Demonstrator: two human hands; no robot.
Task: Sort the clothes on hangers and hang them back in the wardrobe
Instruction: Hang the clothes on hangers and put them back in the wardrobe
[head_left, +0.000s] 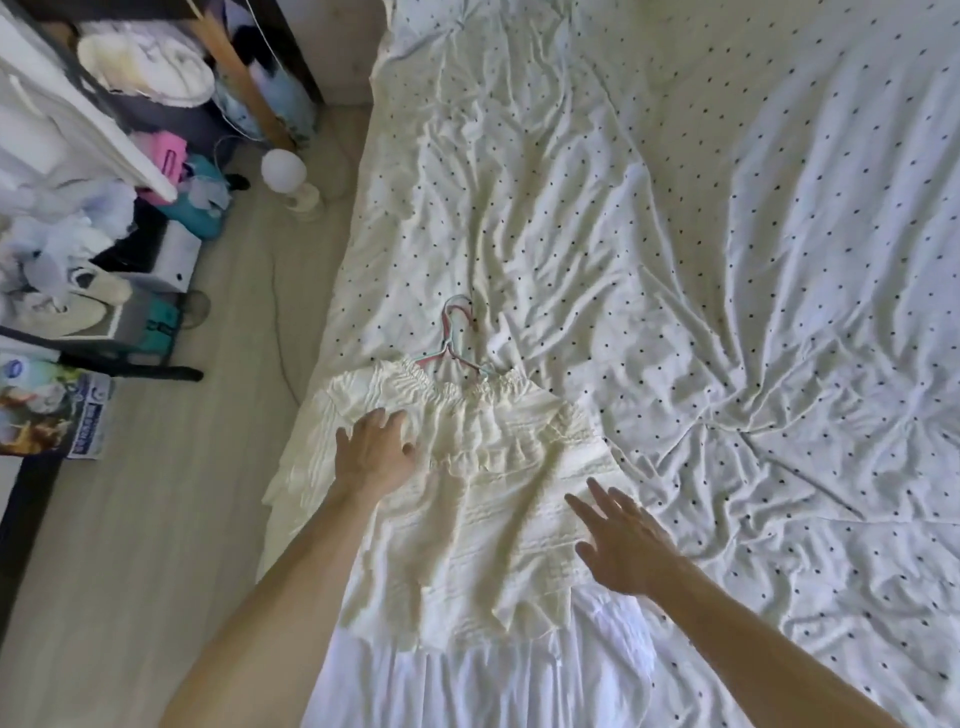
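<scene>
Only one top (493, 467), two hangers (453, 340), left hand (374, 453) flat on it.

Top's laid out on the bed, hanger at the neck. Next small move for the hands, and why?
Likely slide the left hand up to pinch the hanger hook and lift. The hook pokes free from the neckline of the cream top, which lies spread on the bed. Both hands are open and hold nothing, the right hand at its right side.
</scene>
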